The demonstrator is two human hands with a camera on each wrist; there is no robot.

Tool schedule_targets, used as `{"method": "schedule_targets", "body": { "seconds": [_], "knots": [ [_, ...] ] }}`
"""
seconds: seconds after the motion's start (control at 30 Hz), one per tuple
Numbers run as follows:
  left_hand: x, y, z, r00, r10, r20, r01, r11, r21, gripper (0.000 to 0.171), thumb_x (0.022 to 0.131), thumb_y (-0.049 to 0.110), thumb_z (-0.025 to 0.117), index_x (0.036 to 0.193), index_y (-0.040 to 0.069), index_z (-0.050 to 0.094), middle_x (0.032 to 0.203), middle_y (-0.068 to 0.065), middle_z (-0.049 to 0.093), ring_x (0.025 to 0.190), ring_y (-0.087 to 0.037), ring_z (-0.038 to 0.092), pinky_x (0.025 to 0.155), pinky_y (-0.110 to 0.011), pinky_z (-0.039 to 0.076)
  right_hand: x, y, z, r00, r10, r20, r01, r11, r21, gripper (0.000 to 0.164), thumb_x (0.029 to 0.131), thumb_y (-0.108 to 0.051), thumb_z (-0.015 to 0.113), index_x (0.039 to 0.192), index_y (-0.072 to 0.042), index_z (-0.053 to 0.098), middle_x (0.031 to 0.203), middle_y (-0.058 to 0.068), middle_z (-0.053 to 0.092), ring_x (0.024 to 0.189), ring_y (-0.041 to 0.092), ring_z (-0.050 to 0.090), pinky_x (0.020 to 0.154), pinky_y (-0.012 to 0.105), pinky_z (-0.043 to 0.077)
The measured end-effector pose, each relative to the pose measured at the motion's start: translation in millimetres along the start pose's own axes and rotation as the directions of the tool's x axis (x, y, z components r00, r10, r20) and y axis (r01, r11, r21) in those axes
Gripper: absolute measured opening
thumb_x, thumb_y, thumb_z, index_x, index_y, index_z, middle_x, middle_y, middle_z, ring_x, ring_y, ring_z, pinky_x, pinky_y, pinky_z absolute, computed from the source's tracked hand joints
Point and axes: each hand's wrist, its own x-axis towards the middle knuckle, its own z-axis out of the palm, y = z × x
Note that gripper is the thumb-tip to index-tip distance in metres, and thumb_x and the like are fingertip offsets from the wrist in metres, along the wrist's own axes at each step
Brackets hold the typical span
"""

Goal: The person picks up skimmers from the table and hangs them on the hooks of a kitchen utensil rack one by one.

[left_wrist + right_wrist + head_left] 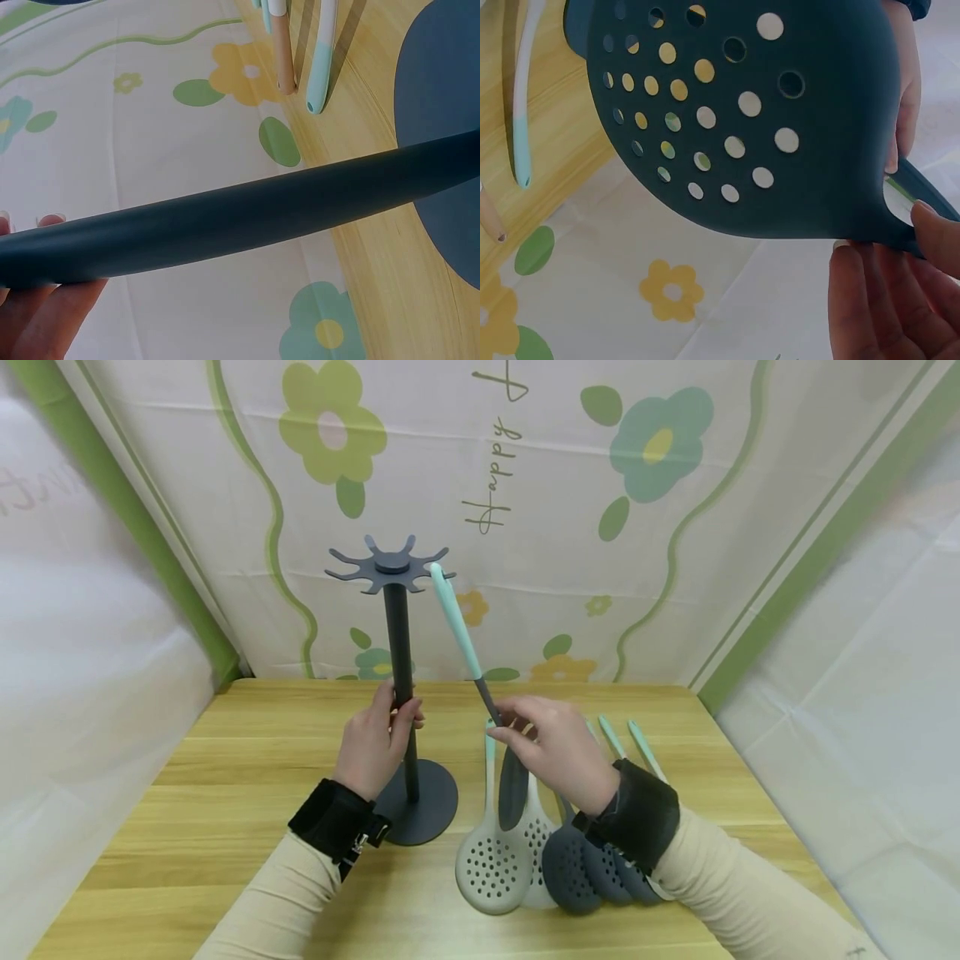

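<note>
My left hand [369, 745] grips the black pole [398, 639] of a utensil stand about halfway up. A ring of curved hooks [391, 567] tops the pole, and its round base [438, 806] rests on the table. In my right hand [564, 750] is a dark grey skimmer [513, 793], pinched at its neck below the mint handle [457, 622]. The handle points up, its end overlapping the right-hand hooks in the head view. Close up in the right wrist view, the perforated skimmer head [840, 150] shows, with thumb and fingers on its neck.
Several more utensils lie on the wooden table [210, 793] right of the stand: a pale skimmer [495, 870], dark slotted heads [572, 870] and mint handles [611, 735], partly under my right forearm. Printed fabric [540, 602] closes off the back, with white fabric on both sides.
</note>
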Motion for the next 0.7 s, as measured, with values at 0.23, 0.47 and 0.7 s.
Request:
{"method": "schedule_targets", "body": {
  "seconds": [0.23,0.47,0.7],
  "knots": [
    [-0.1,-0.2,-0.7,1.000,0.005,-0.006,-0.005,1.000,0.000,0.020,0.102,0.014,0.055,0.119,0.005,0.050,0.085,-0.010,0.070,0.075,-0.022,0.074,0.066,-0.042,0.061,3,-6,7,1.000,0.025,0.009,-0.025,1.000,-0.016,0.026,0.089,-0.013,0.075,0.112,-0.003,0.071,0.094,0.005,0.074,0.080,0.014,0.069,0.068,0.026,0.058],
    [-0.3,-0.6,-1.3,1.000,0.006,-0.004,-0.006,1.000,0.009,0.020,0.102,0.014,0.055,0.119,0.006,0.050,0.085,-0.010,0.070,0.075,-0.023,0.074,0.066,-0.042,0.061,6,-10,15,1.000,0.023,0.018,-0.023,1.000,0.000,0.023,0.090,-0.013,0.074,0.110,-0.003,0.071,0.092,0.005,0.073,0.080,0.014,0.069,0.065,0.022,0.056],
    [0.3,-1.2,-0.9,1.000,0.009,0.003,-0.009,1.000,0.022,0.021,0.102,0.015,0.054,0.120,0.006,0.049,0.086,-0.011,0.071,0.075,-0.023,0.074,0.065,-0.042,0.061,8,-8,23,1.000,0.006,0.028,-0.006,1.000,-0.001,0.021,0.090,-0.014,0.073,0.108,-0.004,0.071,0.090,0.004,0.073,0.080,0.015,0.069,0.065,0.021,0.057]
  ]
}}
